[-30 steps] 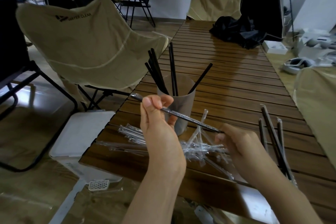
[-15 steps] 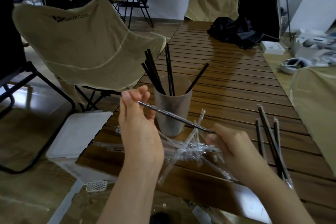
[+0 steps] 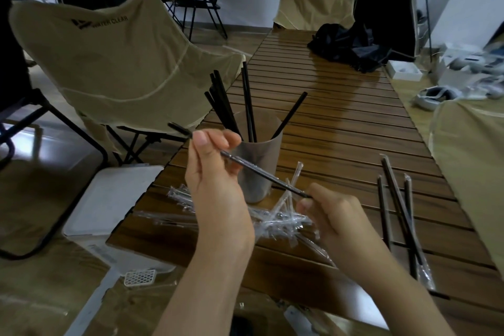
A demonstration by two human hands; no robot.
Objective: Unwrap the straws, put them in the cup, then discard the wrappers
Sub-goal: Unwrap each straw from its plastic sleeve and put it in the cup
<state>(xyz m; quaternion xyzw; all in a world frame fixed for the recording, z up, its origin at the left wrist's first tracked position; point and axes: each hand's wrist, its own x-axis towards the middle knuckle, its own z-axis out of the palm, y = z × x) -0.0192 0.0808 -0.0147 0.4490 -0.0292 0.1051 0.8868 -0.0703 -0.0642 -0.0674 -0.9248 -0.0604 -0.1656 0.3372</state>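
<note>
A black straw in a clear wrapper [image 3: 261, 172] stretches between both hands in front of the cup. My left hand [image 3: 215, 185] pinches its upper left end, where a bare black tip sticks out. My right hand [image 3: 335, 215] pinches the lower right end. The grey translucent cup [image 3: 261, 161] stands on the slatted wooden table [image 3: 341, 123] with several black straws [image 3: 248, 101] upright in it. A pile of empty clear wrappers [image 3: 278, 218] lies on the table under my hands. Several wrapped straws [image 3: 395, 207] lie at the right.
A white bin [image 3: 109, 204] sits on the floor beside the table's left edge. A beige folding chair [image 3: 117, 63] stands to the left. A black cloth bundle [image 3: 346, 43] lies at the table's far end, and white devices [image 3: 433, 95] at the right.
My left hand has shifted along the straw, and a bare black tip now pokes out past its fingers. The right hand keeps its pinch on the other end.
</note>
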